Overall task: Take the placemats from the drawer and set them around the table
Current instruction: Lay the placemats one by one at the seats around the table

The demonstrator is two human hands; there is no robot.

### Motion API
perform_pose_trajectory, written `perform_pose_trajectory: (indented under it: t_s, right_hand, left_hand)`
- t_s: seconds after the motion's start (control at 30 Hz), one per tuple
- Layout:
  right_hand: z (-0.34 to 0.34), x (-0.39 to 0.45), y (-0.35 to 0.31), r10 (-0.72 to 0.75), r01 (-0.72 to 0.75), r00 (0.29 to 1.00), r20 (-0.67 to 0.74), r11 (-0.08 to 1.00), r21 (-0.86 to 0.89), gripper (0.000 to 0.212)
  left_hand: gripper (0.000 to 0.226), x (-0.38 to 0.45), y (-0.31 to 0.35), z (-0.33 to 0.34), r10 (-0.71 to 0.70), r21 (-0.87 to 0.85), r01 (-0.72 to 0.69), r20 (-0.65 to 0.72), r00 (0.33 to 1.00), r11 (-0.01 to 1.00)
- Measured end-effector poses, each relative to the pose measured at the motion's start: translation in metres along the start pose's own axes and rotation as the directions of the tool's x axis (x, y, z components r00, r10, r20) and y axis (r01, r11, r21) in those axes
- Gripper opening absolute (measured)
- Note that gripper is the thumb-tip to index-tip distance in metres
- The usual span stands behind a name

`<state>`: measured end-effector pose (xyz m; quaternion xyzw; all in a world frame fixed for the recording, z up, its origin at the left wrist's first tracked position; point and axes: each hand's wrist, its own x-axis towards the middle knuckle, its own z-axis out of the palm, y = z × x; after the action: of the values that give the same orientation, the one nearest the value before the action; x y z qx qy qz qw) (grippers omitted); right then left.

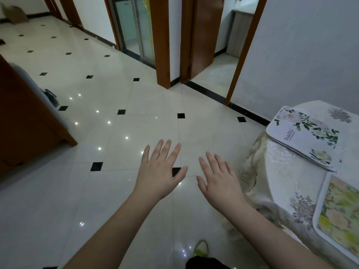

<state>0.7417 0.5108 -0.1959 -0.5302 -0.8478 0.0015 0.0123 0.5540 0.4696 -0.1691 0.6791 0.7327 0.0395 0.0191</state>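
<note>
Floor (116, 133) tiles, pale and glossy with small black diamonds, fill most of your view, with wooden door frames (162, 41) beyond. At your right stands the table (287, 171), draped in a cream flowered cloth that hangs down over its edge. Two placemats lie on it: a white placemat (303, 135) with green leaves and pale flowers near the far corner, and a yellow-green floral placemat (338, 216) closer to you, cut off by the frame edge. Your left hand (160, 174) and right hand (220, 180) hover over the floor, palms down, each grip wide with fingers spread, holding nothing, clear of the table.
</note>
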Motion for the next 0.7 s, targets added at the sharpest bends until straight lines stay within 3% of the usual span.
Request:
perform_pose_trajectory:
  t_s: [0.13,0.33,0.5,0.7]
  right_hand:
    - [0.012,0.035,0.032,0.063,-0.063,0.998,-0.001,0.998,-0.004,0.063]
    - [0.026,0.089,0.088,0.120,-0.117,0.990,-0.069,0.992,0.050,0.063]
    - [0.028,0.133,0.124,0.151,-0.147,0.986,-0.078,0.988,0.049,0.063]
    - [0.028,0.186,0.137,0.174,-0.170,0.981,-0.087,0.984,0.057,0.063]
  left_hand:
    - [0.079,0.046,0.012,0.015,0.050,-0.002,-0.050,-0.005,0.999,0.999]
    - [0.098,0.130,0.039,0.027,0.062,-0.025,-0.060,0.089,0.994,0.998]
    - [0.084,0.188,0.061,0.025,0.128,0.012,-0.131,0.109,0.986,0.991]
    - [0.085,0.250,0.056,0.028,0.177,0.047,-0.182,0.100,0.979,0.982]
